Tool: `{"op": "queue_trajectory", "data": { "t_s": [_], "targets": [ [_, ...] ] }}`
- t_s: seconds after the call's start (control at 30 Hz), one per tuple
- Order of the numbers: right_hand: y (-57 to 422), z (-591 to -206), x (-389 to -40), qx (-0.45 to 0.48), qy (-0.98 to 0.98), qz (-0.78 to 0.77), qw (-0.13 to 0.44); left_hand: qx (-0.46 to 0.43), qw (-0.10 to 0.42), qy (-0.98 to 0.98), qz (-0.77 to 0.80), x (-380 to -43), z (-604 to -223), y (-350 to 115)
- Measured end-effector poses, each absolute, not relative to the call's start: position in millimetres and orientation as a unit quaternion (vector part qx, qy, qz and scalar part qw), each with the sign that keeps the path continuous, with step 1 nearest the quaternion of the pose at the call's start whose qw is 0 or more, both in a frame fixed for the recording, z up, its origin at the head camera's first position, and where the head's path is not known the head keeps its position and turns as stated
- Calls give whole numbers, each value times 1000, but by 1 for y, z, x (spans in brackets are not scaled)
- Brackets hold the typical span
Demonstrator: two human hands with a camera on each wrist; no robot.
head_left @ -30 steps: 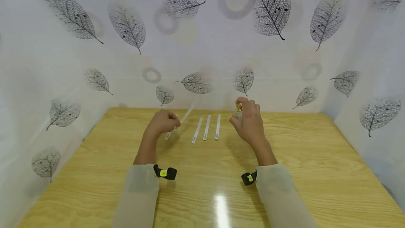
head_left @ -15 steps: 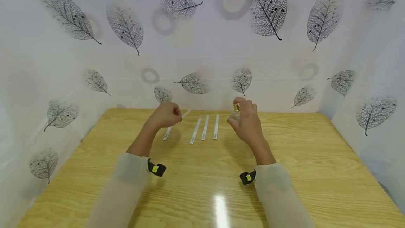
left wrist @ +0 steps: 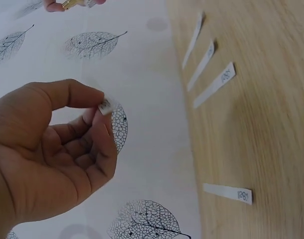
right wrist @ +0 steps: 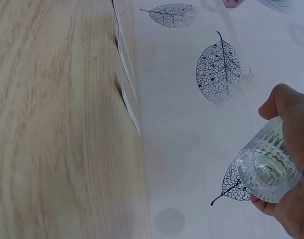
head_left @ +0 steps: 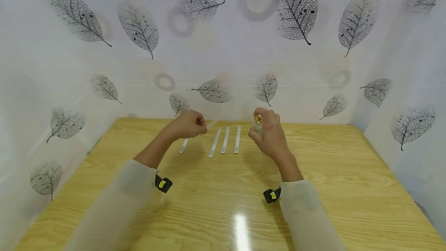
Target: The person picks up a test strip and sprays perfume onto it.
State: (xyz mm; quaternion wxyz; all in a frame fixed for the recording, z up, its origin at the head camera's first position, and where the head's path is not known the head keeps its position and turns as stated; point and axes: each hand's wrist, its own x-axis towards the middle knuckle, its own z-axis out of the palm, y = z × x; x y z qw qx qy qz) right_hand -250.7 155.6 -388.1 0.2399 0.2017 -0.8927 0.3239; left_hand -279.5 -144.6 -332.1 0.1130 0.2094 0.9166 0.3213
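Observation:
My left hand (head_left: 189,124) pinches one end of a white paper test strip (left wrist: 105,106) between thumb and index finger, raised above the table. The strip points away, so little of its length shows in the left wrist view. My right hand (head_left: 273,134) holds a clear glass perfume bottle (right wrist: 266,167) with a gold spray top (head_left: 258,119). The index finger lies on that top, and the thumb is at the lower part of the bottle. Both hands are in the air, apart from each other, with the strip and the bottle between them.
Several more test strips lie on the wooden table (head_left: 216,193), including one on the left (head_left: 183,146) and one on the right (head_left: 237,140). Each has small dark print at its near end. A white leaf-patterned cloth (head_left: 223,49) encloses the back and sides.
My left hand has risen from near the table strips and moved right toward the bottle, its forearm swinging outward. The right hand shifts slightly left and keeps its hold on the perfume bottle.

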Motion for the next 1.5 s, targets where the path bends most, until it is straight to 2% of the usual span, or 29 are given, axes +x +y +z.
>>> {"op": "queue_trajectory", "data": {
  "t_s": [0.2,0.4,1.03,1.5],
  "targets": [
    [156,-388,-250,210,-889,322,248,206,181,869,412,-276,-332,-143],
    [155,-386,-250,212,-890,322,245,218,206,846,441,-275,-334,-140],
    [149,-385,-246,217,-894,308,242,223,237,824,463,-260,-328,-127],
    [148,-384,-244,231,-889,296,260,226,253,820,461,-249,-325,-119]
  ]
}}
